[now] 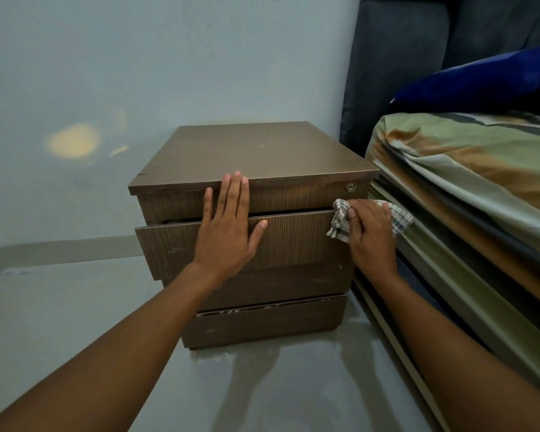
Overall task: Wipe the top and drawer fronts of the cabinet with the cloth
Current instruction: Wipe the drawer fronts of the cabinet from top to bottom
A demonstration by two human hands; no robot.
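Observation:
A dark brown wooden cabinet point(256, 151) with three drawer fronts stands on the floor against the wall. The second drawer front point(296, 241) sticks out slightly. My left hand point(228, 226) lies flat, fingers apart, across the top and second drawer fronts, fingertips at the top's front edge. My right hand point(371, 235) presses a checked cloth point(401, 219) against the right end of the second drawer front, just below a small round lock point(350, 187).
A bed point(468, 182) with a green and orange sheet stands tight against the cabinet's right side, with a blue pillow point(480, 82) on it. A pale wall is behind, and grey floor point(60, 307) lies in front and to the left.

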